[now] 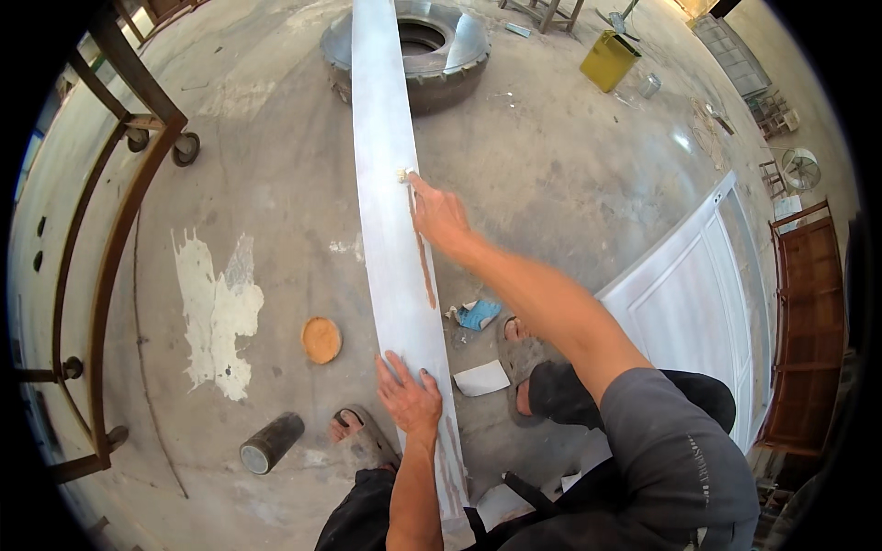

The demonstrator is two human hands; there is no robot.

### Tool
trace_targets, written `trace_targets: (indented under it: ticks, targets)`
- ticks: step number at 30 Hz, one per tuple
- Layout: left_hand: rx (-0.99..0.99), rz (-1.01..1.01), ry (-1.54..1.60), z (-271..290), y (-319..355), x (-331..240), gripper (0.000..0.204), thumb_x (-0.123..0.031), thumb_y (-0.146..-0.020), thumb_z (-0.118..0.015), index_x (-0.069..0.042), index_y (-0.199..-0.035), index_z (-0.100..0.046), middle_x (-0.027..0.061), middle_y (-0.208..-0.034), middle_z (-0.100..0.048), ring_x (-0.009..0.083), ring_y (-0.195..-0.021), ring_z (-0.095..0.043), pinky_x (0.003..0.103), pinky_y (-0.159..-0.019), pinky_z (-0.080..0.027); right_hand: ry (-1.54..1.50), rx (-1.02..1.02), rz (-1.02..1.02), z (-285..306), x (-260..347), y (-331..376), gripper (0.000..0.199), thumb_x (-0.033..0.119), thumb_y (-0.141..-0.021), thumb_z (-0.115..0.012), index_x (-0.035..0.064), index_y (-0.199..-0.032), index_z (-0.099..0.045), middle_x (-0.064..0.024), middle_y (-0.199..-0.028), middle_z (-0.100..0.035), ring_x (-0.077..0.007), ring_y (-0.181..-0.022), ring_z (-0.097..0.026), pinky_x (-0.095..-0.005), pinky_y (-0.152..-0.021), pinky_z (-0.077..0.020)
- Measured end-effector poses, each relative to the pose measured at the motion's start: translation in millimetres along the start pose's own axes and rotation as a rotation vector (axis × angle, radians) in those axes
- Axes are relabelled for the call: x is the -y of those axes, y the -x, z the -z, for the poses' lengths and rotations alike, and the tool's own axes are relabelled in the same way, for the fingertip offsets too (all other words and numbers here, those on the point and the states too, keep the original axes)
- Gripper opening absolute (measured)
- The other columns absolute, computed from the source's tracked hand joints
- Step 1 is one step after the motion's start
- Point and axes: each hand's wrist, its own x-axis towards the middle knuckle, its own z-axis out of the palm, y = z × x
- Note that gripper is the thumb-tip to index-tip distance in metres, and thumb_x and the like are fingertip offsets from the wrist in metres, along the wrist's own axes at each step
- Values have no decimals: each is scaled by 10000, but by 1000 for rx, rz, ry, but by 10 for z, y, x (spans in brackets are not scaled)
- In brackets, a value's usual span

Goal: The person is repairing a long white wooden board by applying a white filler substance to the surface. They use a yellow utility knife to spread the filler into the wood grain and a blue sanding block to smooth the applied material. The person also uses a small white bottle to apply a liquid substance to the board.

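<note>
Right hand: our right hand [439, 213] reaches far up the long white board [390, 230]; the fingertips pinch a small pale wad [402, 174] and press it to the board's face; a brown streak [423, 257] runs down the board from that wad back toward us
Left hand: our left hand [407, 397] lies flat, fingers spread, on the near end of the board; it grips nothing, only presses down
Board: it runs from under the left palm away past the right hand, and its far end rests on a big tyre [432, 55] lying flat on the concrete floor [276, 184]
Left of the left hand: a round orange-brown lid [322, 340]; nearer us a dark cylinder tin [271, 443] on its side; further left a white paint splash [216, 312] on the floor; beyond that a rusty metal frame on castors [119, 220]
Between the hands, right of the board: a crumpled blue rag [478, 314]; a white paper scrap [481, 378]; our sandalled feet [363, 436] stand either side of the board
Right of the right arm: a white panelled door [689, 294] lying flat; a brown wooden door [808, 321] past it
Beyond the wad, far right: a yellow-green square can [609, 61]; a small grey tin [650, 85] beside it; neither stands in the board's way
</note>
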Motion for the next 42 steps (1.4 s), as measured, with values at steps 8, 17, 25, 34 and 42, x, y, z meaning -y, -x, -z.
trace_targets:
  ticks: [8,17,25,34,42]
  targets:
    - [-1,9,-7,6,16,54,822,-267,-933,-634,-9,-1623,-268,289,-1606,-322,442,-1366,-469,529,-1081,-403,66,61,-1,-6,-109,527,464,58,-960,-552,105,-1417,-616,-303,-792,-668,-485,-708,-665,-555,-657,-525]
    - [14,23,-9,29,3,62,824,-258,-930,-643,-11,-1622,-270,285,-1609,-319,443,-1380,-458,529,-1090,-400,119,58,54,-31,-48,386,469,24,-941,-548,54,-1405,-612,-301,-821,-681,-479,-723,-680,-549,-642,-531]
    - [-9,-2,-8,25,10,49,825,-252,-929,-646,-6,-1621,-270,283,-1607,-314,444,-1374,-457,528,-1087,-402,98,77,26,18,-30,231,488,7,-933,-543,45,-1416,-597,-300,-837,-685,-474,-730,-682,-540,-652,-538]
    - [-7,0,-4,-3,1,15,836,-250,-924,-649,-4,-1623,-261,283,-1608,-317,452,-1339,-476,518,-1082,-402,40,42,36,46,-88,90,504,15,-933,-548,50,-1434,-582,-320,-850,-677,-488,-757,-682,-557,-681,-533]
    - [9,8,-13,5,18,40,843,-255,-925,-646,-22,-1631,-248,283,-1611,-317,446,-1345,-474,519,-1088,-396,-4,54,-8,23,-47,261,492,12,-940,-532,37,-1430,-578,-327,-835,-669,-499,-766,-680,-563,-680,-534]
